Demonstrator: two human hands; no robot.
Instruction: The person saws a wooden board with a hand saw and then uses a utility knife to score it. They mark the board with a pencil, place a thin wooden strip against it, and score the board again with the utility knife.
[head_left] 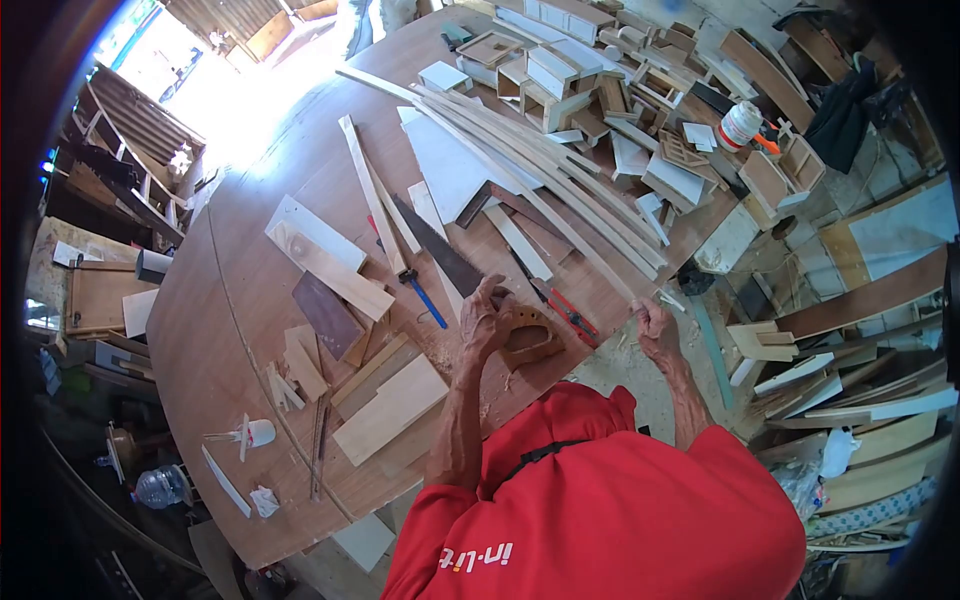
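My left hand is closed at the heel of a hand saw, beside its brown wooden handle; the blade points away to the upper left. What its fingers pinch there is hard to make out. My right hand is closed at the near end of a long thin wooden strip, at the table's right edge. Several more long strips lie side by side near it. Between my hands, a red-handled tool rests on the brown table.
Small wooden boxes and a white glue bottle crowd the far right. Boards, a blue clamp and a metal square lie on the table. Scrap wood is piled on the right. A white cup lies at the left.
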